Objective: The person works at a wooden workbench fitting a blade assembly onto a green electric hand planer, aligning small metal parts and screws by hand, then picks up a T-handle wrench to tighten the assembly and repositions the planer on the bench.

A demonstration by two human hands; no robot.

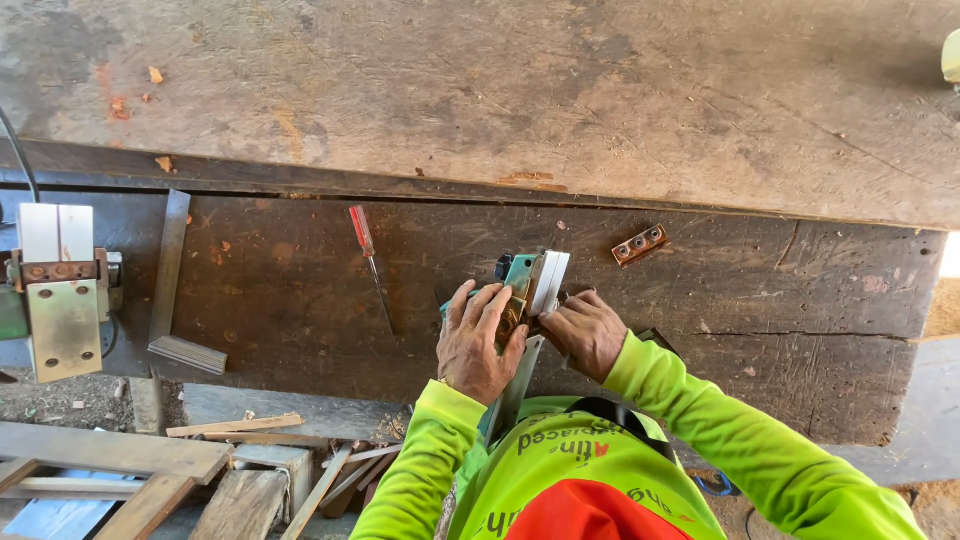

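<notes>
My left hand (478, 342) wraps around a metal lock body (527, 285) with a green and brass-coloured case and a white faceplate, held upright on the dark wooden bench (300, 290). My right hand (585, 330) presses against the lock's right side from below, fingers curled; what it grips is hidden. A red-handled screwdriver (369, 260) lies on the bench just left of my left hand. A small copper-coloured plate with holes (639, 244) rests up and to the right of the lock. Both arms wear bright yellow-green sleeves.
A second lock assembly (60, 290) with a brass plate sits at the left edge, next to a metal square (170, 290). A worn wide plank (500, 90) fills the top. Scrap wood strips (200, 460) lie below the bench at lower left.
</notes>
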